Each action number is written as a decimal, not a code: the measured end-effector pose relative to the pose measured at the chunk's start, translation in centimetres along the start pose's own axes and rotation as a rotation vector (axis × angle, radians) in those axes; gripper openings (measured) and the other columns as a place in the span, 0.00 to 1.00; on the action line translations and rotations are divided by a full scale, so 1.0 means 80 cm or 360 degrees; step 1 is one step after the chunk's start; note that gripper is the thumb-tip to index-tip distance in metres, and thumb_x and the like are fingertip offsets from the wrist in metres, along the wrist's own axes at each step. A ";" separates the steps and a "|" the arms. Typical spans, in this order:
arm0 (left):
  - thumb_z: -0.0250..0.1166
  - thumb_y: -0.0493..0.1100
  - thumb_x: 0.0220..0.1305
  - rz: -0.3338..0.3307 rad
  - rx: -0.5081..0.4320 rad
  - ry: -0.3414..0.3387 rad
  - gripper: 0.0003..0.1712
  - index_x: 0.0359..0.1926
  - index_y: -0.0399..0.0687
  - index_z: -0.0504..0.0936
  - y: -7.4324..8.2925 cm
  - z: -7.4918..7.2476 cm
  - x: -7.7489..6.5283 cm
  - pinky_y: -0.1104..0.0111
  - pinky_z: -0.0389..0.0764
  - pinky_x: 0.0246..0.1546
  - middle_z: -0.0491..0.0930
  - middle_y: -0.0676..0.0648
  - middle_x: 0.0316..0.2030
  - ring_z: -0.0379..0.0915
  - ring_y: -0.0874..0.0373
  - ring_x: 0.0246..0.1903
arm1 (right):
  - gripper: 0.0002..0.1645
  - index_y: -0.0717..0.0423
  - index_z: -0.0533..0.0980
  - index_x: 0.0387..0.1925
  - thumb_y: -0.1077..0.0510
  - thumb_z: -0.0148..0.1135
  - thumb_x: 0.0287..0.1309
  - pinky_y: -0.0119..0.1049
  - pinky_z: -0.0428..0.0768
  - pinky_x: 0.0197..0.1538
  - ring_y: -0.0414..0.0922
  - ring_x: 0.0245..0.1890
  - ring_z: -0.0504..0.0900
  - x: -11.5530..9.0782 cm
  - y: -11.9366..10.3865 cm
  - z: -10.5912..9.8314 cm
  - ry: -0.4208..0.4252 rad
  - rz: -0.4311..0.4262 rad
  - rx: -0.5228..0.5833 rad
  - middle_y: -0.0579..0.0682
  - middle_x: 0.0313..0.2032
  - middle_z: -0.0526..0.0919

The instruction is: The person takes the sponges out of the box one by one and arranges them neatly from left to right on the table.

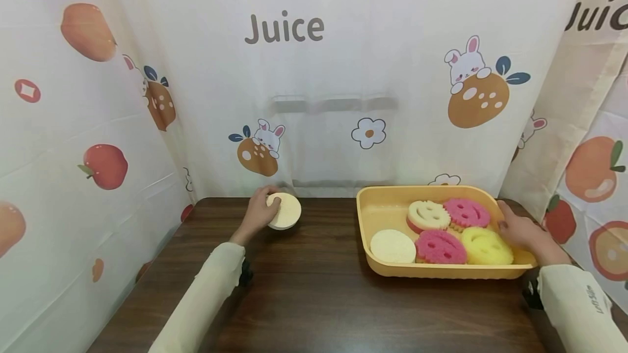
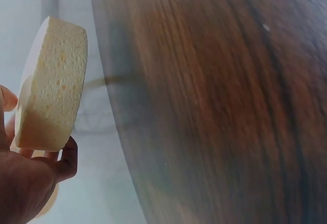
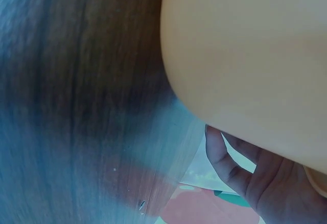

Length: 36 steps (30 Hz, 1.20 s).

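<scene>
My left hand point(image 1: 259, 212) holds a round cream sponge point(image 1: 288, 212) over the back left of the table, with the thumb on its top face. In the left wrist view the thick, porous side of the sponge point(image 2: 59, 83) shows, and fingertips reach round its lower edge. At the right end of a yellow plastic tray point(image 1: 364, 227), my right hand point(image 1: 524, 232) grips the rim. Its fingers point(image 3: 218, 150) press the outer wall in the right wrist view. Inside the tray lie a plain cream round sponge point(image 1: 392, 246) and several smiley-face sponges.
The smiley sponges are a cream-and-red one point(image 1: 428, 215), two pink ones point(image 1: 466, 213) point(image 1: 440, 247) and a yellow one point(image 1: 487, 246). Dark wood-grain tabletop point(image 1: 324, 309) lies under everything. Printed curtains point(image 1: 324, 70) hang close behind the table and at both sides.
</scene>
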<state>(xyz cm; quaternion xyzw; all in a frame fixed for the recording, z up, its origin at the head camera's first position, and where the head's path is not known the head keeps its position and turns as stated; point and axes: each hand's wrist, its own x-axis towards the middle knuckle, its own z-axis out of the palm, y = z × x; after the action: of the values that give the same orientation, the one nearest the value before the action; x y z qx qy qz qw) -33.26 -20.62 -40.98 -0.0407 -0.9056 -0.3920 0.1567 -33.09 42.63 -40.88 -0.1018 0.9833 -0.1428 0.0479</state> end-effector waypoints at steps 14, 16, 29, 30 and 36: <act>0.55 0.42 0.67 -0.0095 0.0093 0.0013 0.17 0.50 0.36 0.80 -0.030 -0.018 -0.012 0.49 0.71 0.60 0.77 0.35 0.53 0.71 0.43 0.57 | 0.44 0.78 0.34 0.71 0.53 0.41 0.74 0.67 0.76 0.47 0.78 0.50 0.75 0.000 0.002 0.003 -0.0014 0.0037 0.0020 0.89 0.55 0.65; 0.54 0.42 0.67 -0.0100 0.0103 0.0005 0.18 0.51 0.35 0.79 -0.034 -0.020 -0.012 0.49 0.70 0.61 0.77 0.34 0.54 0.70 0.42 0.58 | 0.44 0.78 0.35 0.71 0.53 0.42 0.74 0.67 0.76 0.47 0.78 0.49 0.75 -0.001 0.001 0.001 -0.0012 0.0042 0.0018 0.88 0.54 0.66; 0.50 0.43 0.70 -0.0163 0.0172 -0.0036 0.22 0.57 0.33 0.76 -0.066 -0.042 -0.021 0.46 0.67 0.66 0.73 0.32 0.58 0.67 0.39 0.62 | 0.42 0.78 0.35 0.71 0.55 0.41 0.74 0.66 0.76 0.46 0.78 0.50 0.75 -0.006 -0.001 -0.001 -0.0023 0.0062 0.0025 0.89 0.55 0.64; 0.49 0.43 0.70 -0.0167 0.0183 -0.0042 0.22 0.57 0.33 0.75 -0.068 -0.044 -0.022 0.45 0.66 0.65 0.72 0.32 0.58 0.67 0.39 0.62 | 0.42 0.78 0.35 0.71 0.55 0.41 0.74 0.66 0.76 0.46 0.78 0.49 0.75 -0.006 -0.001 0.000 -0.0020 0.0060 0.0023 0.89 0.55 0.65; 0.48 0.42 0.70 -0.0199 0.0233 -0.0038 0.23 0.59 0.31 0.74 -0.079 -0.061 -0.025 0.45 0.67 0.63 0.72 0.30 0.57 0.67 0.38 0.59 | 0.42 0.77 0.37 0.72 0.55 0.42 0.73 0.67 0.76 0.48 0.78 0.50 0.75 -0.003 -0.002 0.000 -0.0003 0.0047 0.0028 0.89 0.55 0.65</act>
<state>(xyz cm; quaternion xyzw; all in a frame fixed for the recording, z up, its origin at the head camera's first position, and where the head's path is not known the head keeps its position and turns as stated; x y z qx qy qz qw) -31.36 -28.38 -42.87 0.0228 -0.9344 -0.3332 0.1236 -32.87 42.56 -40.79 -0.0870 0.9834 -0.1506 0.0519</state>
